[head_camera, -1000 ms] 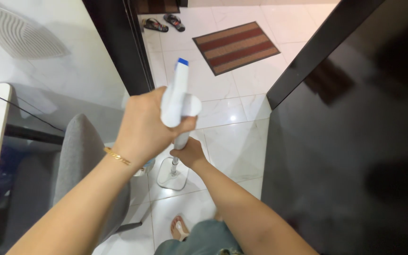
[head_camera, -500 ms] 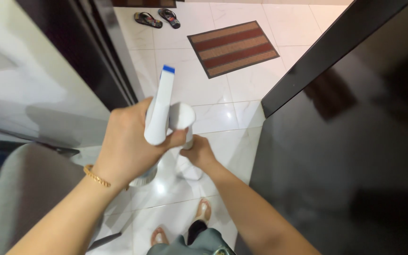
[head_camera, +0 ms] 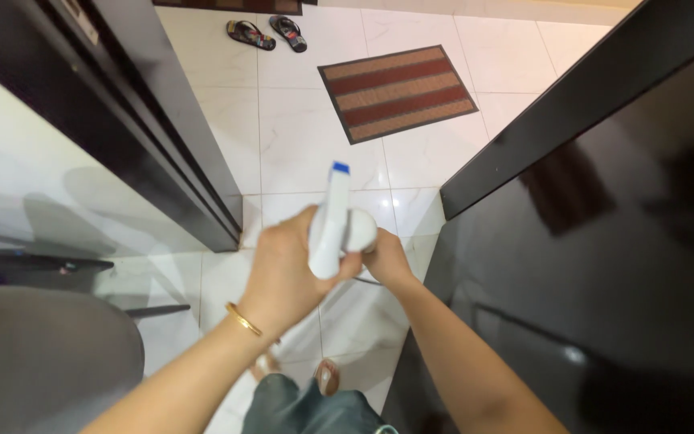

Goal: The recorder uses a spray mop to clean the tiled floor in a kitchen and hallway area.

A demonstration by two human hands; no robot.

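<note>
Both hands have drifted right and lower since the earlier frame. Nearest me, my left hand (head_camera: 287,273) wraps the white mop handle (head_camera: 329,221); my right hand (head_camera: 385,259) grips it just below. Beyond lie a striped doormat (head_camera: 398,92) and sandals (head_camera: 267,32).

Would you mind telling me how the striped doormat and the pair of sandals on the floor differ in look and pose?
The striped doormat is one flat rectangle in brown and red bands; the sandals are two small dark pieces side by side. The doormat lies askew in open floor, nearer the hands; the sandals sit farther off, by the top edge. Both rest on the white tiled floor, away from the left hand and right hand.
</note>
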